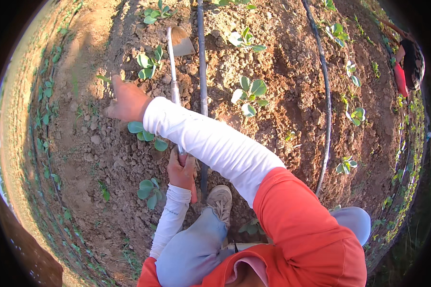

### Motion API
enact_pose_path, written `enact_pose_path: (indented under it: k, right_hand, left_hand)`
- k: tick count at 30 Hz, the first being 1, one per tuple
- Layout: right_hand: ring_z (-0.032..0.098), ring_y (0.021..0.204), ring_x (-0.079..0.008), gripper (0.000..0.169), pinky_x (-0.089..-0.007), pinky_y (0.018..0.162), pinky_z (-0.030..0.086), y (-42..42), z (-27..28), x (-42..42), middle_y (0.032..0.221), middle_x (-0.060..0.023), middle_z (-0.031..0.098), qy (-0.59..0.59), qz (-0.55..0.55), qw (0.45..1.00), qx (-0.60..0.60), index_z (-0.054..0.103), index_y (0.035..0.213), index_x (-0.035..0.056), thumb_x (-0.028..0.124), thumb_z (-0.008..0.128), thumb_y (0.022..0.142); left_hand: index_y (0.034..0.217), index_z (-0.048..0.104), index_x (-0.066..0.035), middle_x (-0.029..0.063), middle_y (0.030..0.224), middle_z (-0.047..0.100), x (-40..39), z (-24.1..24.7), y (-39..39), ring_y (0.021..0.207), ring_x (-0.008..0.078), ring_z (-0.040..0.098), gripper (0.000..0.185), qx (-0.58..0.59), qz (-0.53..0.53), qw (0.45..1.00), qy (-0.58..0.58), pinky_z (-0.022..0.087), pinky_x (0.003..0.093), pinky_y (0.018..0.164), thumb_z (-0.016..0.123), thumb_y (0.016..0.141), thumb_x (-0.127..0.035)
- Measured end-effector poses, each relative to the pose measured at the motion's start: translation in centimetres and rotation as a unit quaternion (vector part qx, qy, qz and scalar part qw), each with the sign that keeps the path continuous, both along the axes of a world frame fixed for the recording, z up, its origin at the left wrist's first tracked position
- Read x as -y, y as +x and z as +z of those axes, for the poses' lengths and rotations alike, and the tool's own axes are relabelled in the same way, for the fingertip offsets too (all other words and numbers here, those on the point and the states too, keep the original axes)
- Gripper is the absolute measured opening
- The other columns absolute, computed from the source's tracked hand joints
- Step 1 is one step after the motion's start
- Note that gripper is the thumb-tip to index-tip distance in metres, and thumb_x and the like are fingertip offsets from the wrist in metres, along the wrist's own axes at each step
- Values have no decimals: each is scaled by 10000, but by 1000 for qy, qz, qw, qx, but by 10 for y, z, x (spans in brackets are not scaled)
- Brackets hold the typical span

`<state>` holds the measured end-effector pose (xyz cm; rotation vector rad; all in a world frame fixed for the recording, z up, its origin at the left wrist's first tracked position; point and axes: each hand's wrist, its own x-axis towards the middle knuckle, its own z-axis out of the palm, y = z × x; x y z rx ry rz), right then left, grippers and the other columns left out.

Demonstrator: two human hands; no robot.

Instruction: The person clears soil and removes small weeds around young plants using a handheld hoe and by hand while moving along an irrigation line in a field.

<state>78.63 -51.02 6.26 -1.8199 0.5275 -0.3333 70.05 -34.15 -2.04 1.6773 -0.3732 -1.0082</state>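
My left hand (pixel 181 171) grips the reddish handle of a small hand hoe (pixel 172 64). Its metal shaft runs away from me beneath my right forearm, and the soil-stained blade (pixel 181 42) rests on the ground beside a black drip line (pixel 202 61). Reaching across to the left, my right hand (pixel 127 99) is above the soil with its fingers apart. A narrow green leaf (pixel 103 78) shows at its index fingertip; whether they touch is unclear. Broad-leaved seedlings stand close by, one (pixel 150 65) beyond this hand and another (pixel 147 135) partly under my white sleeve.
Cloddy brown soil (pixel 104 158) surrounds me. More seedlings, including one (pixel 250 95) right of the drip line and one (pixel 150 193) near my left forearm, grow in rows. A second drip line (pixel 325 89) lies farther right. Another person (pixel 409 64) is at the far right edge.
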Motion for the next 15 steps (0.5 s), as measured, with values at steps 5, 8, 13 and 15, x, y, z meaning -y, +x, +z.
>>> enact_pose_path:
  k: [5, 8, 13, 15]
  right_hand:
    - [612, 735, -110, 349, -227, 618, 527, -133, -37, -7, 1001, -100, 595, 173, -87, 967, 164, 444, 1201, 3, -53, 434, 857]
    - [607, 656, -114, 212, -229, 584, 522, -219, -27, 21, 942, -93, 619, 227, -140, 959, 93, 497, 1100, -7, 15, 434, 899]
    - [630, 706, -157, 205, -246, 616, 524, -360, 12, 41, 924, -126, 617, 231, -210, 943, -115, 506, 1070, -37, 19, 441, 884]
    - [638, 722, -165, 212, -234, 603, 518, -413, 21, 43, 916, -126, 618, 221, -263, 933, -111, 493, 1081, -20, 14, 447, 877]
  left_hand:
    - [972, 461, 3, -8, 587, 474, 13, -2, -3, 402, 61, 433, 199, 82, -73, 993, 33, 345, 207, 359, 554, 830, -100]
    - [952, 478, 5, 7, 600, 497, 43, -5, 0, 408, 66, 442, 193, 152, -93, 983, -35, 356, 212, 366, 563, 821, -109]
    - [859, 479, 2, 84, 628, 551, 114, -4, 12, 475, 168, 534, 270, 207, -119, 971, -8, 442, 304, 461, 622, 766, -208]
    - [883, 506, -18, 38, 608, 544, 146, -5, 17, 469, 112, 529, 213, 242, -119, 963, -8, 427, 265, 411, 603, 785, -179]
